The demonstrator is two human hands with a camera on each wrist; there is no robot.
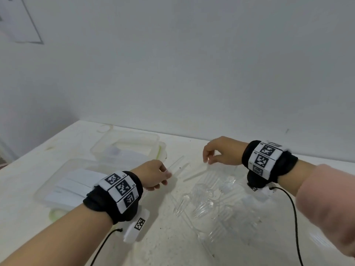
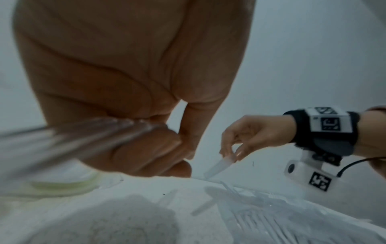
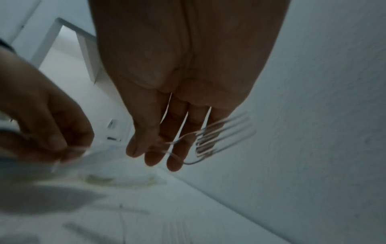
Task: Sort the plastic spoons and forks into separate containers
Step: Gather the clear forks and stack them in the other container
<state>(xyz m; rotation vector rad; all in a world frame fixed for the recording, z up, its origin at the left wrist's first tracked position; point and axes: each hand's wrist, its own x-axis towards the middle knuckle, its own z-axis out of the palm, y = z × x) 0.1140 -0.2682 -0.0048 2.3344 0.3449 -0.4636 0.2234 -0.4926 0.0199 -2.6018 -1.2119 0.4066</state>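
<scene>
Left hand (image 2: 133, 82) grips clear utensil handles (image 2: 69, 138); right hand (image 2: 250, 137) pinches another

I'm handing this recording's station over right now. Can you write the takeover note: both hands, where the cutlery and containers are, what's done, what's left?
Left hand: pinching a clear plastic utensil by its handle; the left wrist view shows a blurred clear handle in its grip.
Right hand: fingers hold a clear plastic fork, tines visible in the right wrist view.
Pile of clear cutlery: loose on the white table, between the hands and nearer the camera.
Two clear containers: on the left, apparently holding white paper; no cutlery visible inside.
Done: apparently nothing sorted yet.
Left: nearly the whole pile, forks and spoons into separate containers.
</scene>
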